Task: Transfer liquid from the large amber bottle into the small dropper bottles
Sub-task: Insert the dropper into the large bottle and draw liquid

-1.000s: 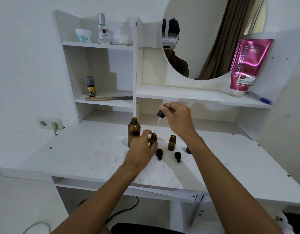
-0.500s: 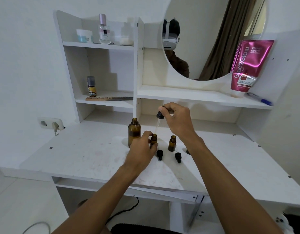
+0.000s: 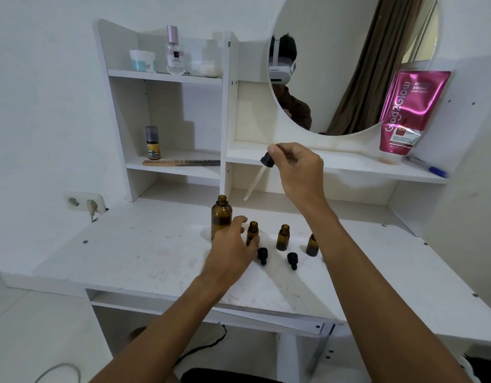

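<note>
The large amber bottle (image 3: 221, 219) stands open on the white desk (image 3: 145, 252). Three small amber dropper bottles stand in a row to its right: the first (image 3: 252, 233), the second (image 3: 283, 237) and the third (image 3: 311, 245), partly behind my right forearm. Two black dropper caps (image 3: 262, 255) (image 3: 292, 260) lie in front of them. My right hand (image 3: 297, 168) pinches a dropper (image 3: 258, 176) by its black bulb, its glass tube tilted down-left above the bottles. My left hand (image 3: 232, 250) rests at the first small bottle, thumb by the large bottle; whether it grips is unclear.
White shelves rise behind the desk with a comb (image 3: 180, 162), a small dark bottle (image 3: 152, 143), a jar (image 3: 141, 60) and a perfume bottle (image 3: 174, 51). A pink tube (image 3: 407, 111) and a blue pen (image 3: 428, 167) sit on the right shelf under a round mirror (image 3: 349, 64). A wall socket (image 3: 85, 203) is at left.
My right hand has lifted the dropper out of the first small bottle, up and leftward, its tube now tilted. My left hand has loosened around that small bottle.
</note>
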